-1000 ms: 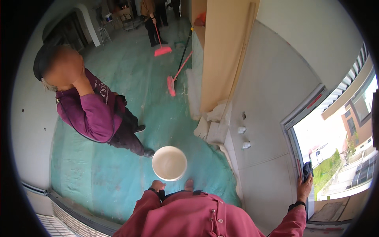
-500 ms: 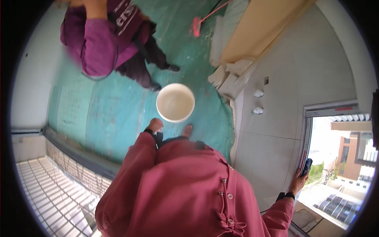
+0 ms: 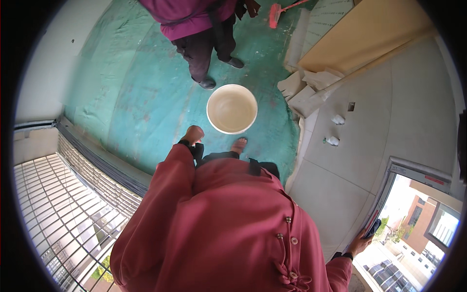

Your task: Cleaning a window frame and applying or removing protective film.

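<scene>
My right hand (image 3: 361,242) reaches out at the lower right to the window frame (image 3: 381,207). A dark blue bunched cloth (image 3: 373,228) is gripped in it, at the frame's edge beside the opening. In front of my body my left hand (image 3: 193,134) hangs with curled fingers, and nothing shows in it. It is nearest to a round whitish bucket (image 3: 232,109) standing on the floor, apart from the hand. The bucket's inside looks pale; whether liquid is in it I cannot tell.
Green sheeting (image 3: 151,112) covers the floor. Another person (image 3: 206,46) in purple stands beyond the bucket. A pink broom (image 3: 275,15), a tan board (image 3: 360,36) and torn packing pieces (image 3: 311,87) are at the far right. A barred window (image 3: 63,204) lies at left.
My view has shifted, so the bucket appears higher and further right. The other person has straightened and stands further right in view. My right hand still holds the cloth at the window frame.
</scene>
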